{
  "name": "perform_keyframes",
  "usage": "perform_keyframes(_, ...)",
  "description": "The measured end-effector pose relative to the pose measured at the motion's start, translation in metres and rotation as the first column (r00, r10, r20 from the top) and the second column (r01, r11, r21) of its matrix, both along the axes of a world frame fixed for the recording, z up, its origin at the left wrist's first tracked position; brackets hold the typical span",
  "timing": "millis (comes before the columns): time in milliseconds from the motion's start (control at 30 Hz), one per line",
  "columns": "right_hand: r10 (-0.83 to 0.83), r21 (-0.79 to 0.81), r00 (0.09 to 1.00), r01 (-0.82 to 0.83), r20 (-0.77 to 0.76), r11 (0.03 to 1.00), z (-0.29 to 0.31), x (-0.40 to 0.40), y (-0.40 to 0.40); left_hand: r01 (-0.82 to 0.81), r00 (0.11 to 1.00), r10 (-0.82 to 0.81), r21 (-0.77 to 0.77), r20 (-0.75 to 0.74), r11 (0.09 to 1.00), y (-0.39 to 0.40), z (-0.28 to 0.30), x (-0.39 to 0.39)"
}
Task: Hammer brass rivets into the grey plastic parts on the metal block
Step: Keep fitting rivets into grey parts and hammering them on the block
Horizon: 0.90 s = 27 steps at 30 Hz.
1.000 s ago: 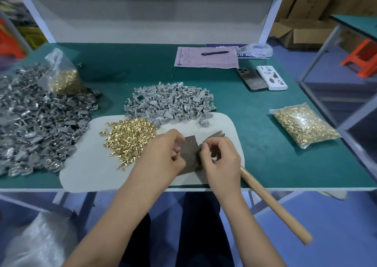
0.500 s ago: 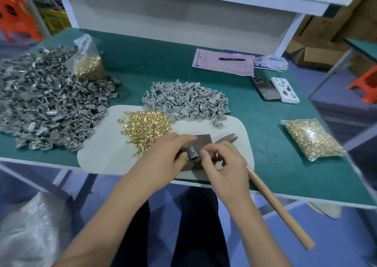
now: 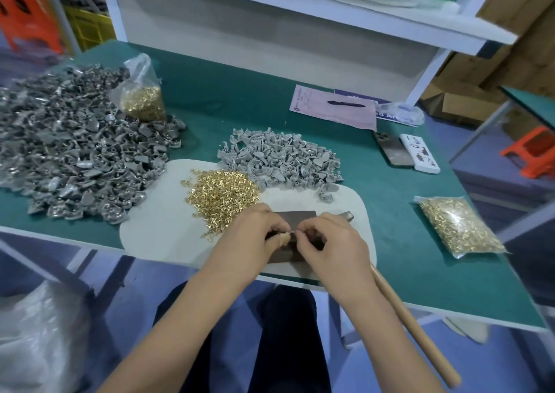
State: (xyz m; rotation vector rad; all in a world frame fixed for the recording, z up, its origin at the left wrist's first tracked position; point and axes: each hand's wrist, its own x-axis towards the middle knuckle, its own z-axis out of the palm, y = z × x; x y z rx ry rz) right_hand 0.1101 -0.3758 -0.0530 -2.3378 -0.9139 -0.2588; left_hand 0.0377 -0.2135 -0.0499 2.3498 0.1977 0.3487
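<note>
Over the metal block in the head view, the left hand and right hand meet fingertip to fingertip, both pinching something tiny between them; probably a grey plastic part getting a brass rivet seated, though it's too small to really tell. Stock is laid out within easy reach on the white mat: loose brass rivets just left of the block, grey plastic parts piled behind. Hammer lies idle under the right wrist, handle sticking off the table edge, so striking isn't happening yet.
</note>
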Motion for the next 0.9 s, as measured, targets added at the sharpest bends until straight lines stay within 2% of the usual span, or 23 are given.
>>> perform_keyframes(167, 0.089, -0.155, 0.993, -0.076, 0.079, 0.985, 0.014, 0.003, 0.004, 0.007, 0.999, -0.003, -0.068, 0.05, 0.998, 0.004, -0.005, 0.001)
perform_keyframes(233, 0.13, -0.255, 0.982, -0.092, 0.135, 0.963, 0.021, 0.005, 0.006, 0.024, 0.998, -0.02, -0.088, 0.053, 0.996, 0.008, -0.006, 0.001)
perform_keyframes(367, 0.236, -0.417, 0.963, -0.163, 0.131, 0.894, 0.035, 0.011, 0.011, 0.061, 0.998, -0.058, -0.067, 0.035, 0.996, 0.015, -0.006, 0.001)
perform_keyframes(567, 0.293, -0.626, 0.931, -0.096, 0.219, 0.774, 0.05, -0.004, 0.022, 0.108, 0.994, -0.107, -0.036, 0.026, 0.994, 0.018, -0.003, 0.0)
perform_keyframes(667, 0.308, -0.648, 0.92, -0.082, 0.243, 0.757, 0.052, -0.008, 0.027, 0.115, 0.993, -0.112, -0.046, 0.048, 0.992, 0.018, -0.004, 0.001)
perform_keyframes(767, 0.355, -0.637, 0.918, -0.166, 0.18, 0.753, 0.049, -0.003, 0.028, 0.08, 0.995, -0.078, -0.035, 0.062, 0.996, 0.015, -0.007, 0.001)
perform_keyframes(900, 0.353, -0.472, 0.932, -0.278, 0.076, 0.837, 0.041, 0.012, 0.015, 0.055, 0.992, -0.052, -0.026, 0.117, 0.998, 0.011, -0.013, 0.0)
